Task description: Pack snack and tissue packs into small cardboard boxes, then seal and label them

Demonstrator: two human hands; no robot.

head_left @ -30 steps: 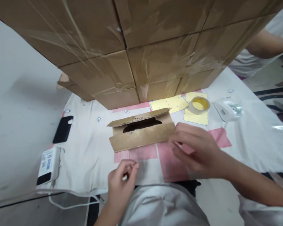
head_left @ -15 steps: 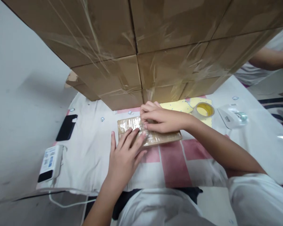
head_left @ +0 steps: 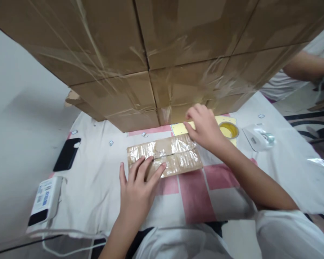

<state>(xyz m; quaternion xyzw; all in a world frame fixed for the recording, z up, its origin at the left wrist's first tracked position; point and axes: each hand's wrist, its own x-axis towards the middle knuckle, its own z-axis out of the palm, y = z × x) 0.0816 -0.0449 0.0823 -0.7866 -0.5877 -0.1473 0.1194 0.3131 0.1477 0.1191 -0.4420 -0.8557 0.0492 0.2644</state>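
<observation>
A flat cardboard box (head_left: 183, 158) wrapped in shiny clear tape lies on the cloth-covered table. A dark seam runs along its top, from the middle toward the right end. My left hand (head_left: 137, 183) rests on the box's near left part, fingers spread over the tape. Above the far right corner of the box is my right hand (head_left: 205, 126), lifted, with its fingers half curled and the thumb apart from them. I make out nothing between those fingers. A tape roll (head_left: 229, 130) lies just right of this hand.
Large taped cardboard boxes (head_left: 129, 90) are stacked at the back. A dark phone-shaped object (head_left: 67, 154) and a white device (head_left: 45, 199) with a cable lie at left. Clear plastic packaging (head_left: 259, 138) is at right. Another person's arm (head_left: 310, 66) shows far right.
My right hand has left the middle of the box and moved right and up, uncovering the seam. My left hand stays on the box. The whole view has shifted slightly.
</observation>
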